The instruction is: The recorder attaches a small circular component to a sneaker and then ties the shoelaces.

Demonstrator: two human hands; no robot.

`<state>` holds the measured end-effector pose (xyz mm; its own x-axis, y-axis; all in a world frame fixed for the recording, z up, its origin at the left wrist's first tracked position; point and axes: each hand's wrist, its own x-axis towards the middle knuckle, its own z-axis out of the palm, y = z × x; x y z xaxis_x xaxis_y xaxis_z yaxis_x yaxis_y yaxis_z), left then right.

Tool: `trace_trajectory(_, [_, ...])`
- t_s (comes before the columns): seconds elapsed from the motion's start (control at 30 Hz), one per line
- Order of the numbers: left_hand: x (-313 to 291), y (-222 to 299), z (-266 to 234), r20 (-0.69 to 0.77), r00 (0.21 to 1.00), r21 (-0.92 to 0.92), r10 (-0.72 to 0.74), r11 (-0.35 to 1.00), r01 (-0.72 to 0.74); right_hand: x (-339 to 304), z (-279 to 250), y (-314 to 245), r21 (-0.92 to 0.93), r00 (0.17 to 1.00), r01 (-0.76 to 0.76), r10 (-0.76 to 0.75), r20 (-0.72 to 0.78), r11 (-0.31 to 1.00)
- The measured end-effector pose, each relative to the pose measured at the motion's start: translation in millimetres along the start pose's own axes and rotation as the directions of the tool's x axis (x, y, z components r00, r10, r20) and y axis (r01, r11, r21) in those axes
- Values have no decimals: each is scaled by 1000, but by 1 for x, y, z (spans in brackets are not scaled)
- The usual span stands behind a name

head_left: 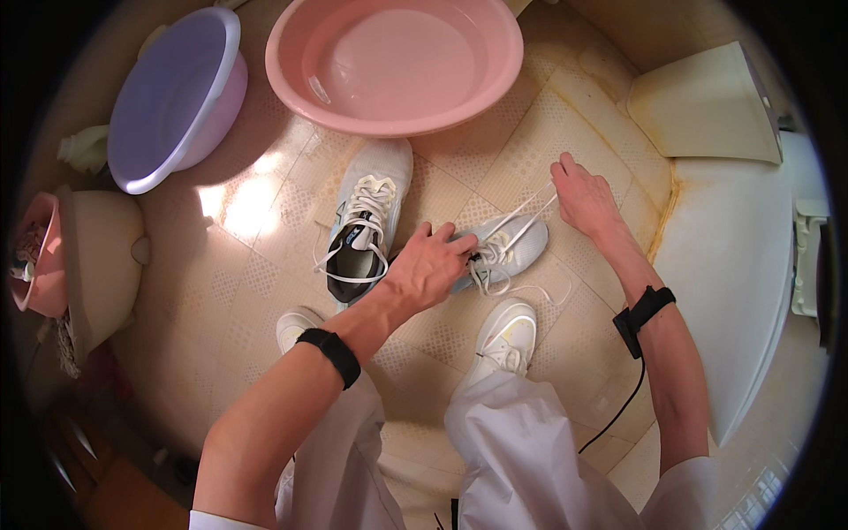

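A white sneaker lies on the tiled floor in front of me, its toe pointing right. My left hand grips it near the ankle opening, which the hand mostly hides. My right hand, closed and raised to the right of the toe, pinches a white shoelace. Two strands run taut from the shoe up to that hand. A loose lace end curls on the floor beside the shoe. To the left stands a second white sneaker with a dark lining, toe away from me, its laces threaded and slack over the opening.
A pink basin sits just beyond the sneakers, and a purple basin leans at the far left. A beige bucket-like container stands left. On the right are a cream bin and a white panel. My shod feet flank the near side.
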<state>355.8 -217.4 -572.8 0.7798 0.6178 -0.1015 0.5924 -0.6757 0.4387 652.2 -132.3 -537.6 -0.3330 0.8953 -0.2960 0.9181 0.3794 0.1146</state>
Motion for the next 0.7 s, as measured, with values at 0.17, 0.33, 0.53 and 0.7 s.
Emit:
trace_trajectory(0.17, [3,2,0,-15,1000,-4,-16,1000,16,-17,14,-19,-10,1000,-1,1,24,1000])
trace_trajectory(0.33, [-2,-1,1,-26,999,-32,-22,999,21,-2,-16,-62,219,860,510,-484,-162,832])
trace_trajectory(0.53, [1,3,-2,-41,999,-16,-22,1000,22,5,3,-75,216,719,691,-688,-100,690])
trace_trajectory(0.7, [-2,1,1,-44,999,-9,-6,1000,6,9,-3,-74,402,735,632,-677,-39,663])
